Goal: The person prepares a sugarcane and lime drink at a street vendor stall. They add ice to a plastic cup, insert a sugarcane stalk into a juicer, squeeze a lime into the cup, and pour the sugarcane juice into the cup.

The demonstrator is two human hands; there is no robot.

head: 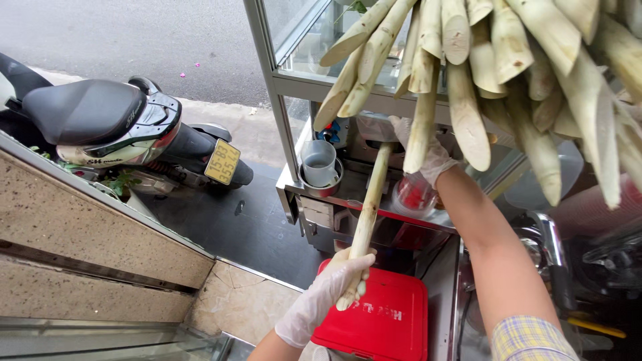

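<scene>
Pale cane stalk (366, 214): frame centre, upright, gripped low by the gloved left hand (334, 284)
Right hand (428, 157): gloved, grip unclear, partly behind hanging cane bundle (508, 73) upper right
Around: red box (391, 327) below, metal cup (319, 164), scooter (120, 127) upper left

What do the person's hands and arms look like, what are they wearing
Both hands wear thin, translucent white disposable gloves, slightly wrinkled and ending at the wrists: the left hand and the right hand. The forearms are bare beyond the gloves. On the right arm, a short sleeve of yellow, blue and white checked fabric shows near the lower edge. No watch or jewellery is visible.
</scene>
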